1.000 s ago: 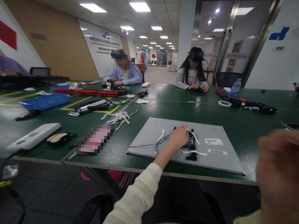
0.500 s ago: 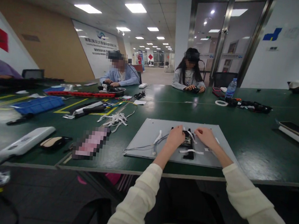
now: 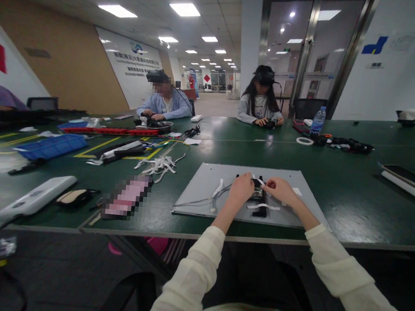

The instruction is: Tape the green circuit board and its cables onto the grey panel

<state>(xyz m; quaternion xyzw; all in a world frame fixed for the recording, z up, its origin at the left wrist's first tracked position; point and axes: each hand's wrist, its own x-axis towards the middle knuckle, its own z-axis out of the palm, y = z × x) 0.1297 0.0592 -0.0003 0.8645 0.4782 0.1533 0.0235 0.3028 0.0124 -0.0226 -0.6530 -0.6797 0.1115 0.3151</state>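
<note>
My left hand (image 3: 242, 188) is closed over the left side of a black frame with a circuit board (image 3: 258, 192), its fingertips at the upper end of a thin white strip (image 3: 259, 179). Opposite it, my right hand (image 3: 278, 188) pinches the strip's lower end, so the strip spans the two hands above the frame. The fingers hide part of the board. A second white strip (image 3: 263, 207) lies across the frame's lower part. Under everything is a flat grey panel (image 3: 196, 193), with grey wires (image 3: 203, 203) running off to the left.
Left of the panel lie a pile of white strips (image 3: 162, 166), a pink phone-like item (image 3: 127, 196), a mouse (image 3: 74, 197) and a white power strip (image 3: 38, 195). A blue tray (image 3: 52, 145) sits farther left. Two people work across the green table (image 3: 223, 142); a bottle (image 3: 318, 120) stands there.
My right hand has moved left and taken hold of the loose end of the white strip, which hung free before. My left hand stays at the black frame.
</note>
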